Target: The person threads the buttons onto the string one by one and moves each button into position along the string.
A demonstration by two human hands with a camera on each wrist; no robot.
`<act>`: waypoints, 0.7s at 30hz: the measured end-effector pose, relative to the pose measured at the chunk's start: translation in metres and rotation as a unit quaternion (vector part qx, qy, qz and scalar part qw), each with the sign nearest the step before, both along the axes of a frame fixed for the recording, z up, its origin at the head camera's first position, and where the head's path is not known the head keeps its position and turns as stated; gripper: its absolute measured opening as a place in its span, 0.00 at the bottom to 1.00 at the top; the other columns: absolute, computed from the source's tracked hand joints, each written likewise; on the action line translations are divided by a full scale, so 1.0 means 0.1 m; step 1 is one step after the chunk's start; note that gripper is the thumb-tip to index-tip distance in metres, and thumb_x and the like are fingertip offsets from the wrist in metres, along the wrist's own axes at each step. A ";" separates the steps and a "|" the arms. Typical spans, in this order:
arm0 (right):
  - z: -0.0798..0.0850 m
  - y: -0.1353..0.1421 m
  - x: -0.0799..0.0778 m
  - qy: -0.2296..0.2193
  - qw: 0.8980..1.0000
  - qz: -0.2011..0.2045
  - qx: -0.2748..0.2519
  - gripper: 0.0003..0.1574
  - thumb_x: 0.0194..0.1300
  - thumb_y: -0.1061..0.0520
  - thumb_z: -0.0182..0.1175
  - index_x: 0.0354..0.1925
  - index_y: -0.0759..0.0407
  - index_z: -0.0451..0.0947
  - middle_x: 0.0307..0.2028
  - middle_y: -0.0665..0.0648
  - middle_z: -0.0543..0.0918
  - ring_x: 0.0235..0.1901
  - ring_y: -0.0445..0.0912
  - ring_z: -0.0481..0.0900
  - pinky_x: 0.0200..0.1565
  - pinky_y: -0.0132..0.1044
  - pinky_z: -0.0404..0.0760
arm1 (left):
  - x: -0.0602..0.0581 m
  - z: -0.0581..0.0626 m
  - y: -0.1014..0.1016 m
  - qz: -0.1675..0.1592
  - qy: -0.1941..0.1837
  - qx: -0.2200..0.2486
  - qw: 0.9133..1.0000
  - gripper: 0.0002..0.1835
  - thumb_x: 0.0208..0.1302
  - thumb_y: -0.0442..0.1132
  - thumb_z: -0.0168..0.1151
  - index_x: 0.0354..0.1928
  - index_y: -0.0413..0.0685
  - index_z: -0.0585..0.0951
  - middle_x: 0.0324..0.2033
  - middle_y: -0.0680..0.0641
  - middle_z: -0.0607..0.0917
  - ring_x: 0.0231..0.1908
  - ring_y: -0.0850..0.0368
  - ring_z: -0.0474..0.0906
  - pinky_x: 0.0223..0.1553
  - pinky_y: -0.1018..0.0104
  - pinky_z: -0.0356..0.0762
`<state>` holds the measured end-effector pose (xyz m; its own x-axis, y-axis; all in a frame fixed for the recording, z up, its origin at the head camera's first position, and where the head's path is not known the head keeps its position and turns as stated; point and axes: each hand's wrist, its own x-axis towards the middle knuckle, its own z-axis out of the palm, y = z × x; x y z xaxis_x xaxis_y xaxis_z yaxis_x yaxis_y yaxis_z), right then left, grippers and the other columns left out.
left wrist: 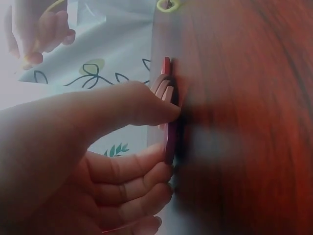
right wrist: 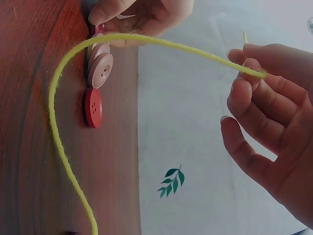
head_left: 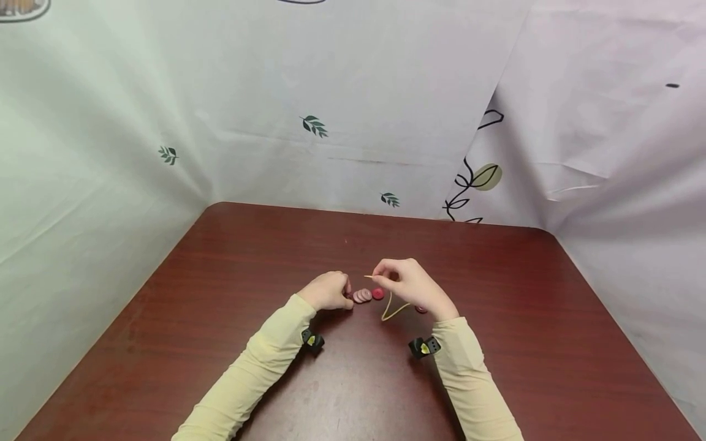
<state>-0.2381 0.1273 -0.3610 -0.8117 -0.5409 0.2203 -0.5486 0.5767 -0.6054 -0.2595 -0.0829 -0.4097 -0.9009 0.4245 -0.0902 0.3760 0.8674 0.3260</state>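
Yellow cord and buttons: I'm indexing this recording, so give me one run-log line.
right hand: pinches yellow cord above table | left hand: grips dark button | pink buttons: overlapping | red button: beside them

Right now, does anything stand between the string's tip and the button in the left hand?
Nothing visible does: the string's tip, in the right hand, is raised; pink buttons lie on the table, beside the purplish button in the left hand.
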 end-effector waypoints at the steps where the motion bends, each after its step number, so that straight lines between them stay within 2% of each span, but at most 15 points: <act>1: 0.00 0.00 0.00 -0.001 1.000 -0.001 0.001 0.02 0.65 0.57 0.62 0.36 0.54 0.81 0.24 0.55 0.83 0.22 0.36 0.69 0.27 0.29 0.67 | 0.00 0.01 0.00 0.002 -0.004 0.002 1.000 0.10 0.47 0.43 0.73 0.27 0.49 0.80 0.25 0.53 0.81 0.29 0.59 0.75 0.38 0.64 0.75; 7: 0.01 0.01 0.00 -0.010 1.000 -0.009 0.005 0.04 0.65 0.56 0.62 0.37 0.54 0.82 0.26 0.57 0.84 0.24 0.39 0.71 0.29 0.30 0.68 | 0.00 0.10 -0.06 0.018 -0.018 0.023 0.999 0.10 0.48 0.43 0.72 0.29 0.49 0.80 0.25 0.53 0.81 0.28 0.60 0.74 0.36 0.66 0.74; 11: 0.02 0.01 0.00 -0.008 1.000 -0.009 0.006 0.04 0.65 0.56 0.62 0.37 0.55 0.82 0.27 0.58 0.84 0.24 0.39 0.71 0.29 0.30 0.69 | -0.01 0.18 -0.14 0.021 -0.014 0.047 0.999 0.10 0.49 0.42 0.70 0.31 0.48 0.80 0.26 0.52 0.81 0.27 0.60 0.73 0.35 0.67 0.73; 16: 0.02 0.02 0.00 -0.003 1.000 -0.009 0.005 0.04 0.64 0.57 0.62 0.37 0.56 0.81 0.26 0.58 0.84 0.24 0.38 0.71 0.29 0.30 0.69 | 0.00 0.29 -0.21 0.011 -0.002 0.070 0.998 0.10 0.49 0.41 0.70 0.33 0.45 0.81 0.27 0.51 0.83 0.28 0.60 0.75 0.36 0.67 0.75; 21: 0.03 0.04 0.01 0.000 1.000 -0.014 0.004 0.03 0.64 0.56 0.63 0.35 0.53 0.82 0.25 0.57 0.84 0.23 0.39 0.71 0.29 0.30 0.69 | 0.01 0.37 -0.23 -0.001 0.010 0.081 0.997 0.10 0.50 0.39 0.69 0.35 0.43 0.84 0.29 0.50 0.86 0.30 0.60 0.78 0.40 0.64 0.77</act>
